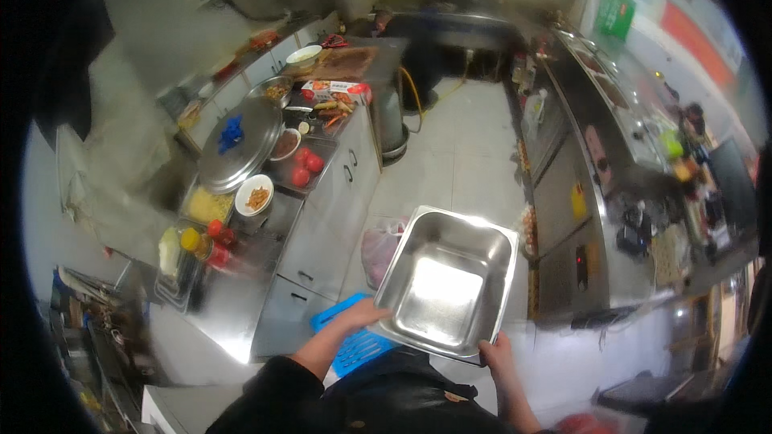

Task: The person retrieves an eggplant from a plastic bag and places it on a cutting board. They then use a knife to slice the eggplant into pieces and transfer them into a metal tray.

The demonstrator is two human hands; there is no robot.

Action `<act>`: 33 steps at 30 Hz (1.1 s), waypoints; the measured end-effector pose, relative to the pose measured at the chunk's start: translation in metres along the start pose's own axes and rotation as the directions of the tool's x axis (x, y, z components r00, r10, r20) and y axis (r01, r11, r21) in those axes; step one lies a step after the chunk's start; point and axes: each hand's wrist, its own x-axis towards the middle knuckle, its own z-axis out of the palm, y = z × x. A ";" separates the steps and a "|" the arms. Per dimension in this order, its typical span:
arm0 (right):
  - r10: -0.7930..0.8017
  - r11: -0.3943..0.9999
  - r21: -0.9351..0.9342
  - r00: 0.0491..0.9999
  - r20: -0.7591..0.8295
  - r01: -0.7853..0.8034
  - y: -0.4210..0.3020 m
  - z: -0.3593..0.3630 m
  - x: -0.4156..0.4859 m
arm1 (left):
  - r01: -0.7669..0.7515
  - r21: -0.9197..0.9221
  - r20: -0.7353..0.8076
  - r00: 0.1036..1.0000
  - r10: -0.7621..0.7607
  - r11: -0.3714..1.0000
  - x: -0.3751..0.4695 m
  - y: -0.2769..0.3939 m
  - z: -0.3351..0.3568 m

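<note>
A deep stainless-steel food pan (443, 283), with nothing inside it, is held in front of my body above the floor. My left hand (363, 314) grips its near left edge, the fingers partly hidden by the pan wall. At the near right corner, my right hand (497, 351) clasps the rim, thumb towards the inside. Below and left of the pan shows a blue slotted plastic basket or crate (362, 352). Behind the pan's left side a plastic bag (380, 253) with reddish contents rests on the floor.
Along the left, a steel counter (226, 313) carries bottles (208, 250), tomatoes (307, 166), a white bowl (254, 195) and a large round metal lid (241, 144). A steel worktop (579, 150) lines the right. A person in dark clothing (416, 54) is at the far end, beside a hose (413, 90).
</note>
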 end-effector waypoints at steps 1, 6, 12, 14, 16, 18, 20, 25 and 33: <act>-0.067 0.995 -0.080 0.997 -0.026 0.064 -0.016 -0.004 0.018 | -0.008 -0.137 0.022 1.000 0.011 0.991 0.014 0.001 -0.002; -0.286 0.903 -0.328 0.958 0.023 0.277 -0.110 -0.019 0.108 | -0.039 -0.583 0.004 0.999 0.051 0.811 0.095 -0.003 -0.011; -0.287 0.916 -0.250 0.947 0.142 0.315 -0.223 -0.020 0.217 | -0.058 -0.765 -0.107 0.994 -0.038 0.642 0.166 0.052 -0.049; -0.239 0.968 0.129 0.942 0.236 0.213 -0.248 -0.031 0.241 | -0.072 -0.799 -0.184 0.974 -0.130 0.596 0.174 0.078 -0.068; -0.218 0.946 0.292 0.940 0.261 0.139 -0.267 -0.039 0.273 | -0.194 -0.833 -0.310 0.939 -0.148 0.517 0.183 0.103 -0.090; -0.096 0.972 0.230 0.967 0.236 0.041 -0.279 -0.045 0.308 | -0.224 -0.861 -0.338 0.923 -0.184 0.457 0.194 0.121 -0.122; 0.020 0.981 0.183 0.971 0.239 -0.065 -0.289 -0.052 0.350 | -0.318 -0.864 -0.423 0.879 -0.220 0.391 0.213 0.140 -0.150; 0.021 0.989 0.126 0.924 0.382 -0.074 -0.332 -0.068 0.463 | -0.544 -0.747 -0.659 0.682 -0.316 0.382 0.277 0.197 -0.243; 0.011 1.000 -0.009 0.914 0.405 -0.008 -0.476 -0.108 0.645 | -0.780 -0.577 -0.812 0.515 -0.276 0.242 0.386 0.310 -0.431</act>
